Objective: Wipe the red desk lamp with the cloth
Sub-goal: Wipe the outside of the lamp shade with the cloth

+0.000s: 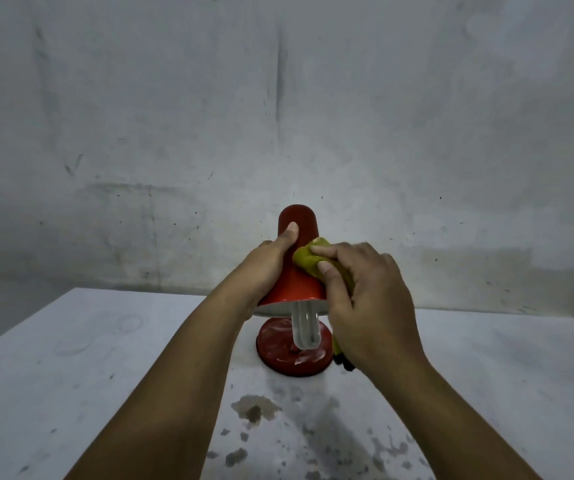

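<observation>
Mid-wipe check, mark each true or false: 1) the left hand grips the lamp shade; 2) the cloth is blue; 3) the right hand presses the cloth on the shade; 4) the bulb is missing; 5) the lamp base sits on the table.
1) True: the left hand grips the red lamp shade, thumb up along it.
2) False: the cloth is yellow-green.
3) True: the right hand pinches the cloth against the shade.
4) False: a white tube bulb hangs out of the shade.
5) True: the round red base rests on the stained white table.
</observation>
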